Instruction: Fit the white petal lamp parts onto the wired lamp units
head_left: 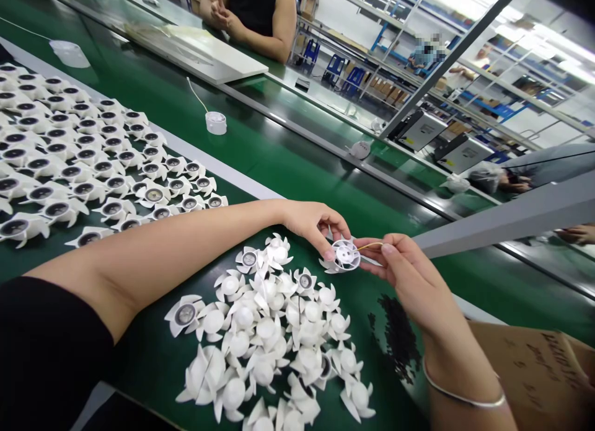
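My left hand (318,227) and my right hand (409,276) hold a white plastic fan impeller (344,255) between them, above a green conveyor belt (279,164). The left fingertips press on its near edge. My right fingers pinch its other side, next to a thin gold-coloured wire (370,246) running from the hub. Below my hands lies a loose pile of similar white impellers (264,332), many with domed backs up and some showing dark round centres. A bangle (465,397) circles my right wrist.
Several rows of impellers (69,164) stand on the belt at left. Small black parts (397,338) are scattered near my right arm, and a cardboard box (530,375) sits at lower right. A co-worker's hands (218,12) rest beyond the belt, with shelving behind.
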`<control>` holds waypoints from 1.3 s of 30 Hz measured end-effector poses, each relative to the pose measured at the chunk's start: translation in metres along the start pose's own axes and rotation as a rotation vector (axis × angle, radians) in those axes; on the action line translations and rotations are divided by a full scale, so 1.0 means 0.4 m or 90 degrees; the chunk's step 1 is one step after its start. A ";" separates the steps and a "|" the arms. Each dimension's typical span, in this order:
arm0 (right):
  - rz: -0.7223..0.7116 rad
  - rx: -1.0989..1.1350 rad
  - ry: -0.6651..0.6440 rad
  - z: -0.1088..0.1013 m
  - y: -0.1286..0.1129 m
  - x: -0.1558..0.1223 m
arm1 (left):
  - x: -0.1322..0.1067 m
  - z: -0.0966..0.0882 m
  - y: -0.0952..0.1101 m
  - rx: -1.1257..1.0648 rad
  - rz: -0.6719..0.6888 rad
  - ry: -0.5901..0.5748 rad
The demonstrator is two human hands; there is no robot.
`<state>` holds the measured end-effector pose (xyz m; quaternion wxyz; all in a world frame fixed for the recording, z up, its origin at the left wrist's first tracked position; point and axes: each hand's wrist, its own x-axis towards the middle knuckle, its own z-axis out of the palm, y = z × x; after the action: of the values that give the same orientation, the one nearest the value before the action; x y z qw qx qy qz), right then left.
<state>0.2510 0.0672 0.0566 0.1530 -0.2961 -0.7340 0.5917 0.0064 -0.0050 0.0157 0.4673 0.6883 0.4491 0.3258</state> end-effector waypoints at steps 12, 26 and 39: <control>-0.011 -0.261 -0.099 -0.001 -0.007 -0.012 | 0.007 0.011 -0.004 -0.013 -0.026 0.010; 0.167 -0.255 -0.120 0.001 0.040 0.025 | 0.013 0.001 0.024 0.091 -0.079 -0.017; -0.257 -0.674 0.026 0.065 0.070 0.004 | 0.019 0.030 -0.008 0.055 -0.085 0.287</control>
<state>0.2422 0.0514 0.0230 0.1081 -0.1975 -0.9696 0.0957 0.0188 -0.0015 0.0086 0.3455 0.5864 0.6001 0.4204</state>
